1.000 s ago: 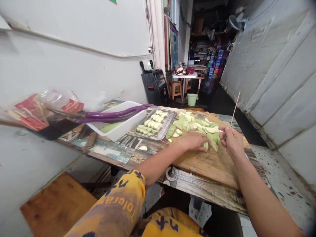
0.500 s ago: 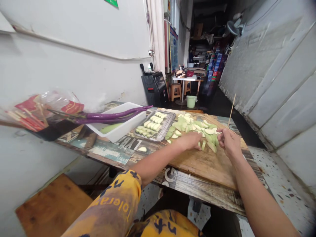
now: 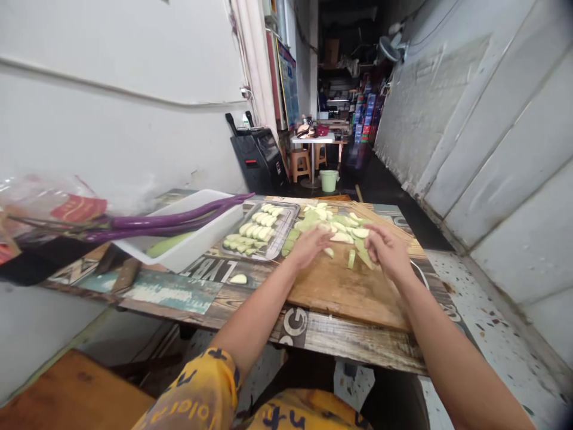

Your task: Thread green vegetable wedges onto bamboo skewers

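Pale green vegetable slices (image 3: 342,221) lie heaped on the back of a wooden cutting board (image 3: 353,298). Over the left part of the heap is my left hand (image 3: 312,246), fingers spread, with no item visible in its grip. My right hand (image 3: 385,249) is closed at the right side of the heap, holding a thin wooden skewer (image 3: 359,193) that points up and away. To the left, a clear tray (image 3: 283,228) holds rows of slices. One loose slice (image 3: 239,279) rests on the table near the tray.
A white bin (image 3: 172,260) holds a green vegetable, with long purple eggplants (image 3: 165,221) across it. Plastic bags (image 3: 67,200) lie at the far left, near a knife handle (image 3: 125,275). Beyond the table stand a black speaker (image 3: 259,158) and a green bucket (image 3: 329,180).
The view has turned right. My left hand has lifted and moved left from the slices, its fingers opening. The skewer in my right hand has tilted away from upright.
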Motion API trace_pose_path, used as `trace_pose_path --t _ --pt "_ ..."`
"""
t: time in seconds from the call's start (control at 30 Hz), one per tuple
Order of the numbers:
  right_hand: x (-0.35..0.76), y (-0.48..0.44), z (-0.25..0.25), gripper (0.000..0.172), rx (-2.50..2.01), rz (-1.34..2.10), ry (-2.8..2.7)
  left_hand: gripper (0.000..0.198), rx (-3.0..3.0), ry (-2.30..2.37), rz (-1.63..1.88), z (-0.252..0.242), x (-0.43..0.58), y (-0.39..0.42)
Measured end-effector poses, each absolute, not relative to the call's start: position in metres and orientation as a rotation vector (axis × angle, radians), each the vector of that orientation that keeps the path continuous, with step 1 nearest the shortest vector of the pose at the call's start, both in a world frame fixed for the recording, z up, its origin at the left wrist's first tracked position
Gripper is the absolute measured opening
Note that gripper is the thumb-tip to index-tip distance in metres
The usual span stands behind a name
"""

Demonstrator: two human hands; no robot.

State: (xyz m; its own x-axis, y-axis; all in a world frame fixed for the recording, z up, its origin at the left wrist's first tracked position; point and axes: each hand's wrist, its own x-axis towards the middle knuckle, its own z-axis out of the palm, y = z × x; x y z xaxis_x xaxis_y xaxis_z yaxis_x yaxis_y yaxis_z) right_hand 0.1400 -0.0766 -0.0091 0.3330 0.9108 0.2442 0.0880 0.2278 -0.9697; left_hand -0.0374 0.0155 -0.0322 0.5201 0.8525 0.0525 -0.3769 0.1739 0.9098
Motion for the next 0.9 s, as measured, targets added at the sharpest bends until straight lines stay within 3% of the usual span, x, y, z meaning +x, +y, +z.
trace_pose_path --t 0.13,0.3,0.5,0.9 --pt "0.104 -0.091 -0.004 0.028 -1.269 0.996 -1.179 0.035 0.605 0.325 0.947 -0.026 -0.053 0.029" --pt "0.07 -0.099 -0.014 0.041 -1.313 1.243 -1.203 0.035 0.464 0.346 0.995 -0.026 -0.063 0.039" --pt "0.066 -0.092 -0.033 0.041 -1.341 1.012 -1.281 0.023 0.5 0.372 1.057 -0.03 -0.057 0.037" --pt "0.071 -0.088 -0.043 0.045 -1.417 0.913 -1.346 0.018 0.567 0.357 1.117 -0.034 -0.05 0.031"
